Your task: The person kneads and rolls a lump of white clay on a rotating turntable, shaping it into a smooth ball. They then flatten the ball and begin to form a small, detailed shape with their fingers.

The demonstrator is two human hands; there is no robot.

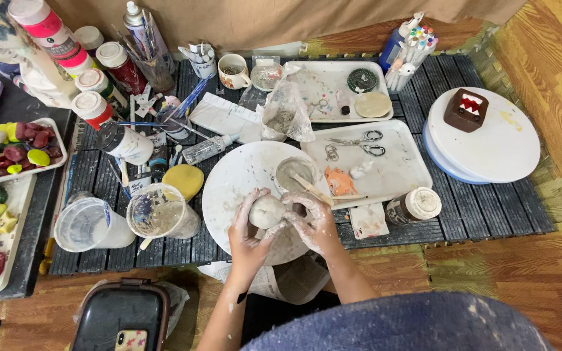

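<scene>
1. Nearest the camera, a blue speckled garment (pixel 417 325) fills the lower right, and a dark case (pixel 121 315) with a phone on it is cut off by the bottom edge.
2. Both hands close around a pale clay lump (pixel 267 211) over the round white board (pixel 242 179): the left hand (pixel 248 237) cups it from below with a clamped grip, and the right hand (pixel 313 221) presses its side, fingers curled on it.
3. Just behind the lump, a small cup (pixel 296 174) holds grey slip and a wooden stick.
4. On the left of the worktop (pixel 476 208), two clear plastic cups (pixel 160 211) stand side by side; what they hold is hard to make out.
5. One white tray (pixel 404 169) carries scissors and an orange scrap; a further tray (pixel 323 78) holds a round disc.
6. Left-edge trays (pixel 14 153) of coloured clay pieces are partly cut off.
7. A turntable (pixel 489 146) bears a brown block.
</scene>
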